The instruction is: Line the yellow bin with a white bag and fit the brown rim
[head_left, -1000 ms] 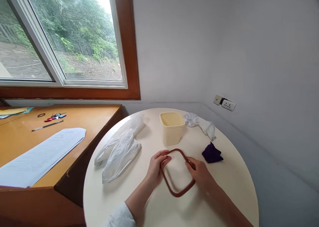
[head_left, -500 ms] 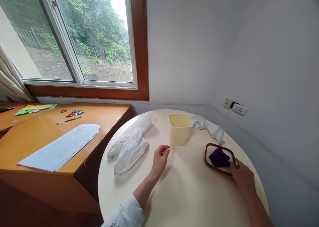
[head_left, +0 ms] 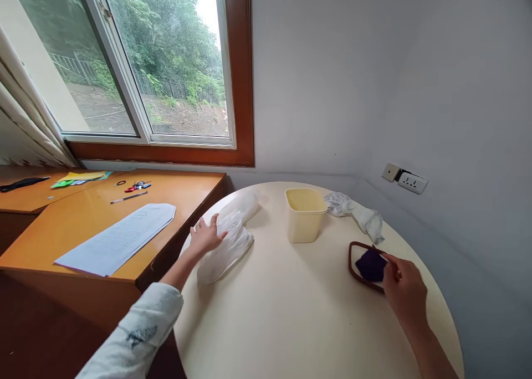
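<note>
My left hand (head_left: 206, 236) reaches over a crumpled white plastic bag (head_left: 233, 251) on the left of the round table. Its fingers are spread; whether they touch the bag I cannot tell. On the right, my right hand (head_left: 406, 290) is closed at the right side of a brown rounded rectangular frame (head_left: 352, 257); that side is hidden behind the fingers. A folded dark purple piece (head_left: 371, 266), perhaps a bag, lies inside the frame. A pale yellow bin (head_left: 305, 226) stands upright near the table's far side.
Behind the bin's right side lies a knotted whitish plastic bag (head_left: 366, 221). The cream table (head_left: 291, 323) borders a wooden desk (head_left: 191, 188) with papers (head_left: 120, 240), a pen (head_left: 128, 197) and keys (head_left: 138, 187). A wall socket (head_left: 412, 183) is at the right.
My left hand has moved left from in front of the bin to the white bag, and its fingers have spread. My right hand has shifted slightly up along the frame, which stays put.
</note>
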Motion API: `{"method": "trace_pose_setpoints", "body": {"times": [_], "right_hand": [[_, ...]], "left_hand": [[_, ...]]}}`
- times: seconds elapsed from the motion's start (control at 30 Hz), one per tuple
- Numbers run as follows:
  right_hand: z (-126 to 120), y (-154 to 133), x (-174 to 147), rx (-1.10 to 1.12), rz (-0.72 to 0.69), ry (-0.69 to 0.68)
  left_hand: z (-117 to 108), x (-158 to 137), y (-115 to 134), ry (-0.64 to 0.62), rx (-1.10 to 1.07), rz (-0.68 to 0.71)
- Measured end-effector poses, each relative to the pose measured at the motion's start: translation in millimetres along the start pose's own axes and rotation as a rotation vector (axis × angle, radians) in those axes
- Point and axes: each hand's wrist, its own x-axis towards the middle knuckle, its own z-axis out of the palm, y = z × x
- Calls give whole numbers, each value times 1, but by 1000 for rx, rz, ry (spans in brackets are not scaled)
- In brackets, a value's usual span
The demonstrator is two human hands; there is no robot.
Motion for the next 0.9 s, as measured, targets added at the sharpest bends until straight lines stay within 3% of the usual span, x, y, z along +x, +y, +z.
{"method": "trace_pose_setpoints", "body": {"times": [0.07,0.17,0.23,0.37,0.5,0.6,0.7,0.9], "right_hand": [[10,-28,-9,132,-178,-111],[30,-75,-31,269,-464,-448],[46,-107,-46,305,-579,-599],[83,-161,-63,262,-645,-661],[111,-192,-62,330,-563,-654],[117,-195,-53,636,-305,-679],[113,-184,-41,802,-86,-673],[86,-158,-22,963,167,-697]], "left_hand": [[-10,10,-18,-42,-4,-5],[-15,13,-31,-115,-45,36],[-15,9,-31,-136,-81,67],[-15,-5,-17,-130,-182,123],[-31,-18,-3,-101,-307,158],[-49,-21,-3,-53,-405,138],[-64,-18,-10,14,-501,69],[-87,-10,-23,59,-695,-102]]}}
